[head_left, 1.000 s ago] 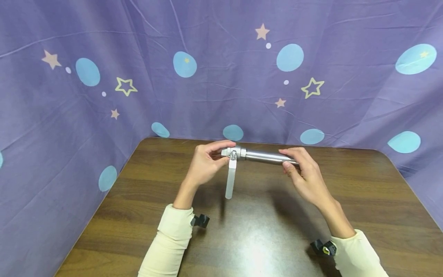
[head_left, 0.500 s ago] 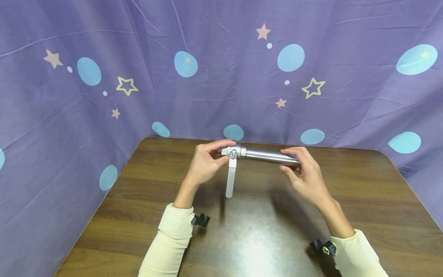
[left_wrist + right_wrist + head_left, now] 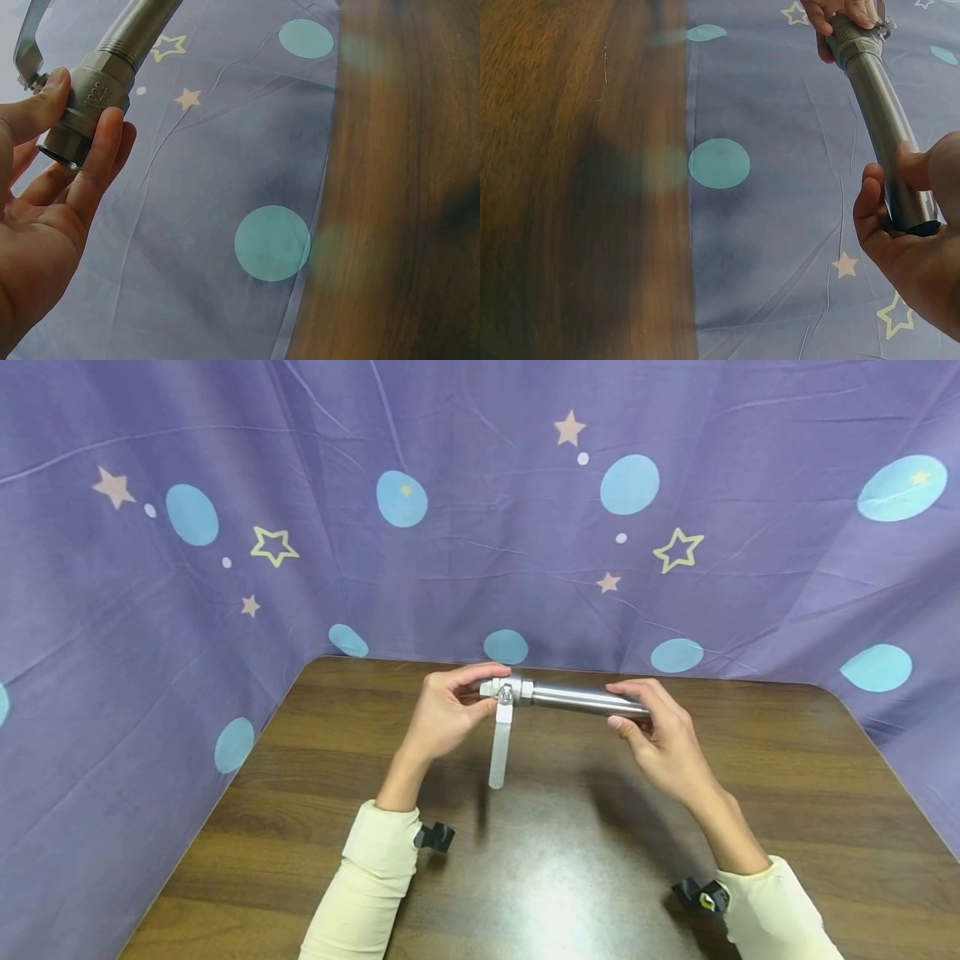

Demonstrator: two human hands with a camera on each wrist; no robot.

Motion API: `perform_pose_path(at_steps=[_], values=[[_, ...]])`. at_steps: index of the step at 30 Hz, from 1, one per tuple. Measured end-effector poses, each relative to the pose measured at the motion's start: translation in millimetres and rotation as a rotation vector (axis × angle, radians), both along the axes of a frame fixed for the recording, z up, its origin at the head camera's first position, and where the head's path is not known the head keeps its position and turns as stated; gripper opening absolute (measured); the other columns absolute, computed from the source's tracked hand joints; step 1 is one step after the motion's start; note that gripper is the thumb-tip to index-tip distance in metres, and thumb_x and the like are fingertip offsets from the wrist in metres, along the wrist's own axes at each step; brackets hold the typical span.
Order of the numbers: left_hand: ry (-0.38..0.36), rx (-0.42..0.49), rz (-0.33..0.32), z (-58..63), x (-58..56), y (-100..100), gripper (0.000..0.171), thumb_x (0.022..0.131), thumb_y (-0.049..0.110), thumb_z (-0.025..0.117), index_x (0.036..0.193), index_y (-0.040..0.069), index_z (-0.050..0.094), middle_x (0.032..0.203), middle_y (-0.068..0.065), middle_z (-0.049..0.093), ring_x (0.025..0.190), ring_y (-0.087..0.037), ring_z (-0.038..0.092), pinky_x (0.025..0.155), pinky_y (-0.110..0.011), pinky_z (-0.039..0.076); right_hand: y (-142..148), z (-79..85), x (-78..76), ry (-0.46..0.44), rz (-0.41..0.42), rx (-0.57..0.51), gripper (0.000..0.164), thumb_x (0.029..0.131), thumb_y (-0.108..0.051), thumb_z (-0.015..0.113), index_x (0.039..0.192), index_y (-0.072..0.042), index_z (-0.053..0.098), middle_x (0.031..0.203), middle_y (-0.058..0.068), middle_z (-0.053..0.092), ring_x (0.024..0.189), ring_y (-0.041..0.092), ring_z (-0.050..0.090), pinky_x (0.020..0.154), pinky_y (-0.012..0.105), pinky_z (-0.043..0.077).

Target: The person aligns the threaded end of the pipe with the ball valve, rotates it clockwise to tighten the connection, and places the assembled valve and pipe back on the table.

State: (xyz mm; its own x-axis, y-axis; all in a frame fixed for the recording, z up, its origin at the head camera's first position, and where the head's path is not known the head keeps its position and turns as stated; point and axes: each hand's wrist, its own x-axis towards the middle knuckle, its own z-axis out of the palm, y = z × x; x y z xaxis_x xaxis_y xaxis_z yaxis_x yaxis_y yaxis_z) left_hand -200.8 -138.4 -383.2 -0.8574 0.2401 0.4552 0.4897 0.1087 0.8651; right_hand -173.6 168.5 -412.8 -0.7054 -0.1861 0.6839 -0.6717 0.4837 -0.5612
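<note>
A metal ball valve (image 3: 517,687) is joined to one end of a smooth steel pipe (image 3: 573,697), both held above the table. My left hand (image 3: 442,718) grips the valve body between thumb and fingers; its open threaded end faces my palm in the left wrist view. From the valve, a flat lever handle (image 3: 499,752) points toward me. At the pipe's other end, my right hand (image 3: 667,743) has its thumb and fingers round the tube (image 3: 881,105). The threads where pipe meets valve show in the left wrist view (image 3: 120,51).
Below is a brown wooden table (image 3: 300,827), its far edge running along a purple curtain (image 3: 465,577) with stars and blue ovals. The curtain also hangs at the left and right sides. Shadows of the hands fall on the tabletop.
My right thumb has shifted a little down the near side of the pipe, and the fingers have moved slightly. The left hand and the valve stay almost where they were.
</note>
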Motion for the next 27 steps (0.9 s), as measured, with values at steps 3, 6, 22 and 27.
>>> perform_pose_path(at_steps=[3,6,22,27], values=[[0.001,0.000,-0.001,-0.2,-0.3,0.3,0.041,0.083,-0.017,0.072,0.122,-0.007,0.076,0.125,-0.023,0.077,0.097,-0.004,0.073,0.092,-0.046,0.067,0.5,0.2,0.4,-0.019,0.008,-0.003,0.041,0.091,0.008,0.076,0.130,-0.002,0.071,0.124,0.009,0.072,0.092,0.000,0.061,0.075,0.005,0.052],[0.003,-0.001,-0.002,-0.4,-0.2,0.5,0.040,0.083,-0.018,0.072,0.122,-0.007,0.076,0.126,-0.023,0.077,0.099,-0.004,0.073,0.093,-0.040,0.067,1.4,0.1,1.0,-0.049,0.017,-0.011,0.040,0.093,0.009,0.074,0.131,-0.002,0.071,0.123,0.009,0.072,0.090,-0.001,0.064,0.075,0.007,0.056],[0.008,-0.003,-0.007,0.4,2.5,1.5,0.042,0.083,-0.019,0.073,0.122,-0.007,0.076,0.129,-0.023,0.076,0.103,-0.006,0.073,0.090,-0.025,0.065,2.6,2.9,2.1,-0.096,0.003,-0.004,0.036,0.102,0.004,0.065,0.132,-0.014,0.074,0.095,-0.003,0.064,0.067,0.005,0.060,0.061,0.012,0.050],[0.015,-0.005,-0.010,-1.0,1.1,0.9,0.041,0.083,-0.019,0.073,0.122,-0.008,0.076,0.129,-0.023,0.076,0.109,-0.024,0.075,0.092,-0.027,0.065,2.3,2.9,2.5,-0.115,0.005,-0.006,0.034,0.103,0.000,0.065,0.133,-0.014,0.074,0.097,-0.001,0.066,0.067,0.007,0.062,0.061,0.012,0.051]])
